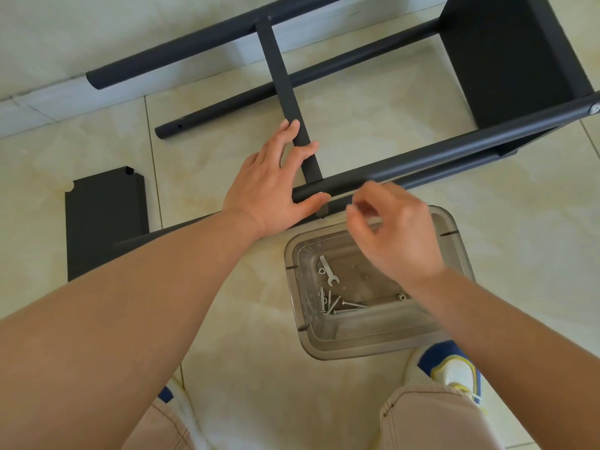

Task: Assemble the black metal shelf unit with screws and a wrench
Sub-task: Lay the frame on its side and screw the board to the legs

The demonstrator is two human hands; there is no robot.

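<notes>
Shelf frame (406, 164) joint under left hand (269, 193); blurred right hand (396, 228), contents indiscernible.

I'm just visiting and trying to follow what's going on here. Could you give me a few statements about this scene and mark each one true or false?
1. The wrench lies inside the clear plastic tub. True.
2. The left hand rests on the black cross bar and the tube that it meets. True.
3. The right hand holds the wrench. False: the wrench is in the tub; the hand is blurred, fingers curled, and whether it pinches something small cannot be told.
4. The loose screws are scattered on the floor tiles. False: they lie in the tub.
5. A flat black panel lies on the floor beside the left forearm. True.
</notes>
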